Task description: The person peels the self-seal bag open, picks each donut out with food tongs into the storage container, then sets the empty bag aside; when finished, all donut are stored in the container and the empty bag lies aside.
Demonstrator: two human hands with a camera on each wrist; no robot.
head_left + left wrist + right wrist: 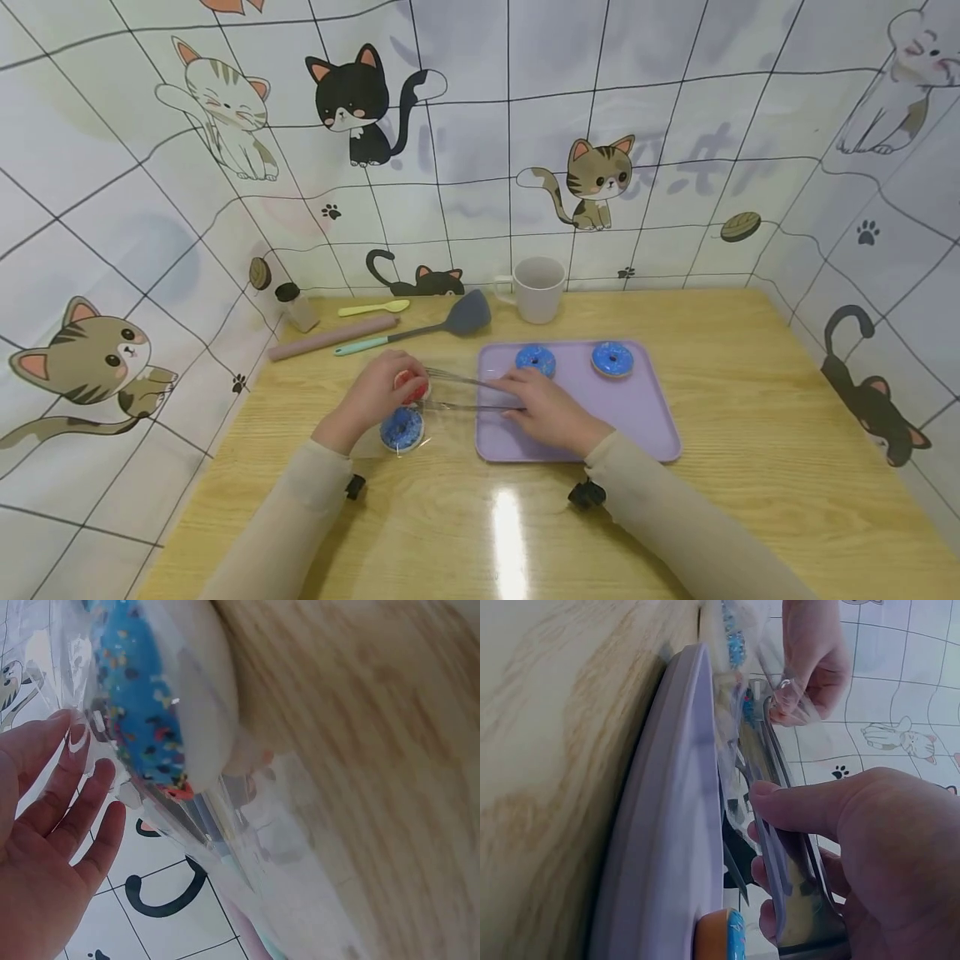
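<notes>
My left hand point(382, 385) pinches the edge of a clear plastic bag point(71, 682) between thumb and fingers. Inside the bag are a red-topped donut point(405, 385), partly behind the fingers, and a blue sprinkled donut point(402, 429). Metal tongs point(780, 847) are gripped in my right hand point(546, 412), which is over the left part of a purple tray point(585, 442). The arms of the tongs are spread and point left, with their tips at the bag beside the red-topped donut. Two blue donuts lie on the tray, one near its back middle point(536, 358) and another point(612, 359) at back right.
Behind the hands lie a spatula point(467, 315), a yellow spoon point(375, 308) and a rolling pin point(333, 337). A small dark-lidded jar point(297, 308) stands at the back left corner. The mug point(538, 292) is behind the tray, against the tiled wall.
</notes>
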